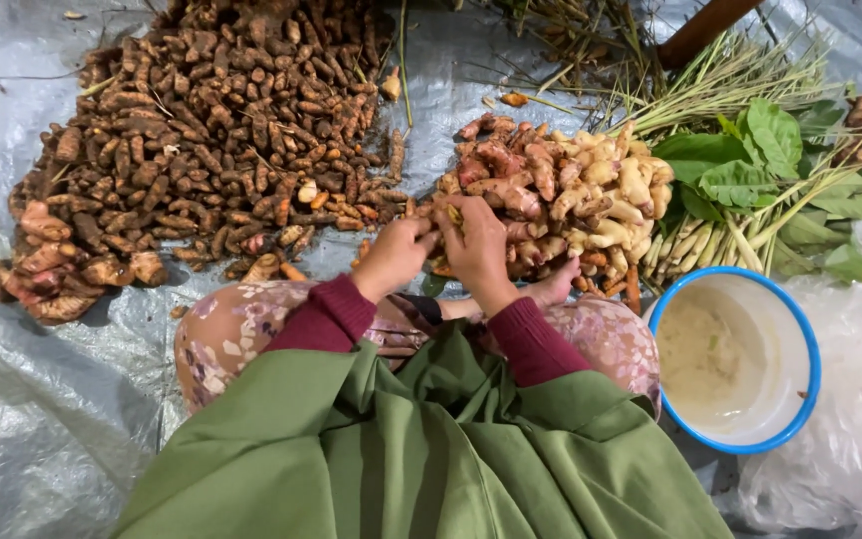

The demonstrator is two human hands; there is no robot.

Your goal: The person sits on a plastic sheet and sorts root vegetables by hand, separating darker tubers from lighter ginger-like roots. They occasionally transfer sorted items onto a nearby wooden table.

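My left hand (396, 257) and my right hand (478, 250) meet in front of me, both closed around a small yellowish root piece (454, 214). They hover at the near edge of a heap of pale pink and cream rhizomes (571, 190). Dark red sleeves cover both wrists. A large pile of small brown roots (221, 130) spreads to the left of my left hand. A bare foot (555, 287) shows just under the right hand, beside my floral-clad knees.
A white bowl with a blue rim (800, 339) stands at the right, holding pale liquid. Lemongrass stalks (710, 235) and green leaves (750, 160) lie behind it. A grey plastic sheet (42, 399) covers the ground. Crumpled clear plastic (850, 449) sits at far right.
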